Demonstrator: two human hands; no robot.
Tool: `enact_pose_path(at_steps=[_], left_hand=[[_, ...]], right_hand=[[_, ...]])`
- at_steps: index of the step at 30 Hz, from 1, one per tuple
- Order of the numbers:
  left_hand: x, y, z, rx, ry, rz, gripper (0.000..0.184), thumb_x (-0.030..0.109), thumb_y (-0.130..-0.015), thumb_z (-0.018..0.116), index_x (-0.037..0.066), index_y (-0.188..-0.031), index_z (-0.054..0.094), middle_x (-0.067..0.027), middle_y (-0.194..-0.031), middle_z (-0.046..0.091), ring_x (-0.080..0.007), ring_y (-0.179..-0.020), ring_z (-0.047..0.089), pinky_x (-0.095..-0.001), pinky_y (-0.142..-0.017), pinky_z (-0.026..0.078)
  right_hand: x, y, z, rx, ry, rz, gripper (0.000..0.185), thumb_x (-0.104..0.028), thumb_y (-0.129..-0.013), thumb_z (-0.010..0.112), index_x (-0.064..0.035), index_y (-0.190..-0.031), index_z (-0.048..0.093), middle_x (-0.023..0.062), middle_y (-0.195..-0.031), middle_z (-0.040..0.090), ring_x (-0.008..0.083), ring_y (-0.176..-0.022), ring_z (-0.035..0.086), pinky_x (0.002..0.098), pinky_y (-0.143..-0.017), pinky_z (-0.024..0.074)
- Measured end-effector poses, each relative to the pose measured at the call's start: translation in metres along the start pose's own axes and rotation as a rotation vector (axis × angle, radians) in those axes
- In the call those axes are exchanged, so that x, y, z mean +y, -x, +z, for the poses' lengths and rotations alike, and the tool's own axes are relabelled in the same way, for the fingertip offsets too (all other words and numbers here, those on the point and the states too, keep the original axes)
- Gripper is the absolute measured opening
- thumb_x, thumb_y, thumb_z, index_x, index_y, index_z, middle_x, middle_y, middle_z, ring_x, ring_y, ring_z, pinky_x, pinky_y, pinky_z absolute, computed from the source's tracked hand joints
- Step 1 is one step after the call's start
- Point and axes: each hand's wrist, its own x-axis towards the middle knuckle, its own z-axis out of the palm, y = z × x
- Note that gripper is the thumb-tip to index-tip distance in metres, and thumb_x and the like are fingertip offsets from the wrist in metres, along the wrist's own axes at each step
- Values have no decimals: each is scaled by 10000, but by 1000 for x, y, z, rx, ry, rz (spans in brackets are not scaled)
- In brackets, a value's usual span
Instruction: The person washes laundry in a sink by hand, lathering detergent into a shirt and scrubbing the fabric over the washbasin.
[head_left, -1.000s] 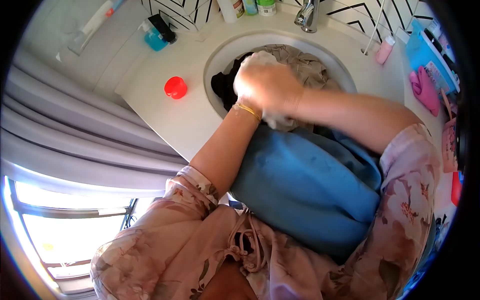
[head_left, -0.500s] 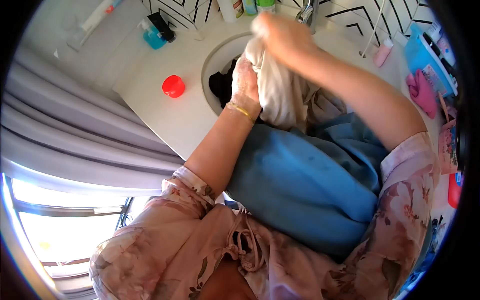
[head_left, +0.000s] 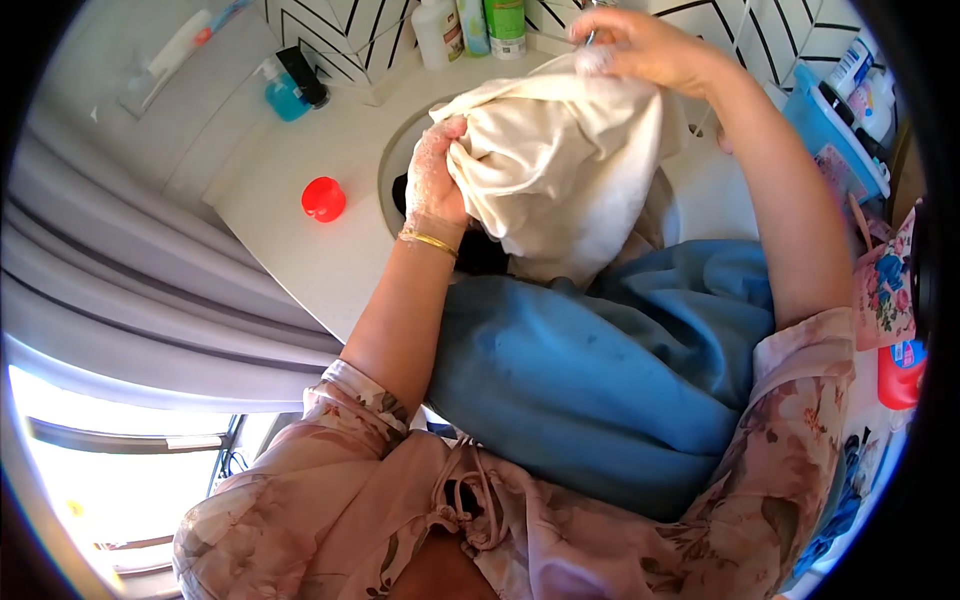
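Sudsy L hand (head_left: 436, 182) grips cream cloth (head_left: 560, 150) at 9 o'clock, R hand (head_left: 660, 50) part-curled at 1 o'clock, hold unclear; prob. soaping step, next move needs firm 2-hand grip.

two hands (head_left: 437, 178) (head_left: 660, 52), one cream cloth (head_left: 560, 165)

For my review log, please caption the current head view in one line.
Sudsy left hand grips cream cloth over the sink, right hand at its upper edge.

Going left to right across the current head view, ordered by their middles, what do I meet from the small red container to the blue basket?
Small red container, left hand, cream cloth, right hand, blue basket.
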Motion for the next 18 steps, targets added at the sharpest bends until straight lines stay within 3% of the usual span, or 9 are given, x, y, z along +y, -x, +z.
enact_pose_path(at_steps=[2,3,8,10,13,16,18], left_hand=[[2,-1,-9,-14,-5,25,355,145,-780,472,-9,-1100,468,-162,-1072,531,-298,-960,526,-422,-848,436],[0,4,-6,-18,-11,46,355,159,-785,471,-1,-1102,471,-157,-1074,531,-293,-964,524,-414,-847,437],[-3,8,-19,1,51,84,348,281,-829,464,60,-1096,496,-104,-1044,558,-264,-960,529,-393,-851,431],[-5,15,-3,-73,37,78,365,336,-853,441,75,-1102,494,-100,-1059,552,-266,-968,525,-401,-857,425],[-2,10,-11,-37,86,75,386,358,-864,422,69,-1111,486,-110,-1081,539,-273,-978,521,-403,-867,417],[3,0,-21,135,42,160,409,360,-880,392,55,-1147,448,-124,-1134,508,-288,-1021,499,-416,-898,394],[0,-7,-30,148,114,167,431,368,-888,378,53,-1180,411,-121,-1186,471,-289,-1069,467,-429,-924,372]], right_hand=[[7,3,9,-83,33,-40,527,-280,-724,651,-82,-1169,451,96,-1096,490,176,-975,473,307,-808,407],[-3,7,14,-192,8,25,685,-285,-668,705,-85,-1240,386,116,-1150,469,211,-1074,435,327,-897,363],[22,4,79,-528,-81,-44,885,-298,-605,752,-9,-1289,270,131,-1248,418,209,-1156,382,324,-965,315],[53,-2,117,-612,-203,-21,790,-275,-649,719,11,-1267,318,126,-1234,441,205,-1147,394,316,-961,318],[73,0,152,-533,-407,290,626,-298,-687,690,-6,-1186,448,147,-1157,505,227,-1069,466,339,-905,368],[66,-12,138,-244,-800,390,453,-216,-722,644,-3,-1098,507,148,-1091,532,221,-965,511,355,-836,408],[49,-21,110,109,-1007,491,346,-128,-726,600,-1,-1039,524,142,-1004,550,220,-875,532,366,-770,434]])
